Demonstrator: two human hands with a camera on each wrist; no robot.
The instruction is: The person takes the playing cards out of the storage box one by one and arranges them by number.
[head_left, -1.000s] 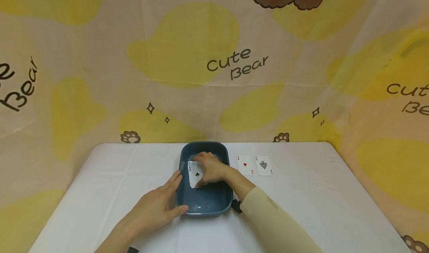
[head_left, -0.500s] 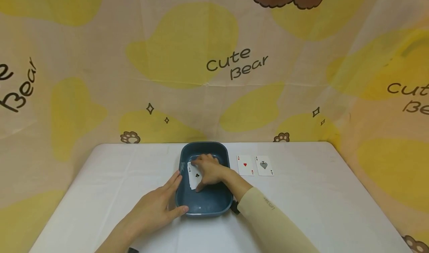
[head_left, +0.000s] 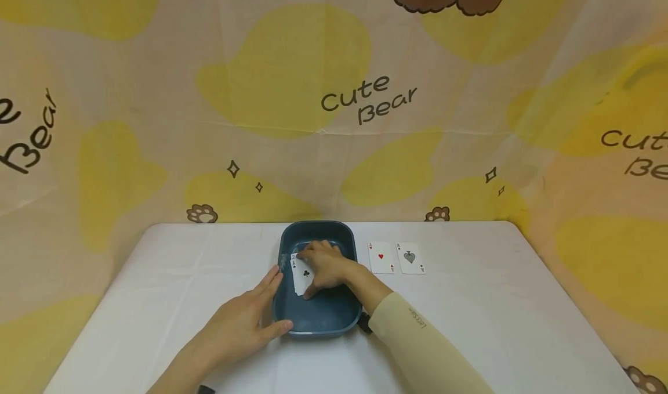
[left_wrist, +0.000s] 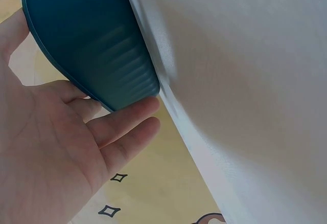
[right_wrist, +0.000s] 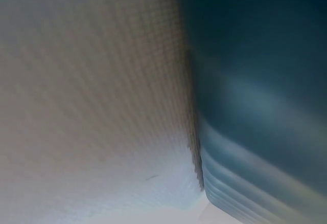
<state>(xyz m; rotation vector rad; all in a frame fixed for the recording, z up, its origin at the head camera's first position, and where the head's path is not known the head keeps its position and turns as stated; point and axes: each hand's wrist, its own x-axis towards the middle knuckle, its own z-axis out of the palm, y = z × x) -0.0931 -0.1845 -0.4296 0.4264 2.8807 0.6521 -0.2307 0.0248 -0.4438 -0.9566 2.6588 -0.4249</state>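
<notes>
A dark blue tray (head_left: 334, 318) stands at the middle of the white table (head_left: 469, 324). My right hand (head_left: 322, 266) reaches into it and pinches a small stack of playing cards (head_left: 301, 275), the ace of clubs on top. My left hand (head_left: 245, 321) lies flat against the tray's left outer wall (left_wrist: 97, 45), fingers straight (left_wrist: 127, 119). The right wrist view shows only the blurred tray wall (right_wrist: 255, 106) and table (right_wrist: 92, 96), no hand.
Two cards lie face up on the table right of the tray: the ace of hearts (head_left: 381, 257) and the ace of spades (head_left: 410, 258). A "Cute Bear" patterned cloth (head_left: 365, 98) hangs behind the table's far edge.
My right hand has shifted slightly left inside the tray with the cards; a second card's corner now peeks out behind the ace of clubs. The left hand has not moved.
</notes>
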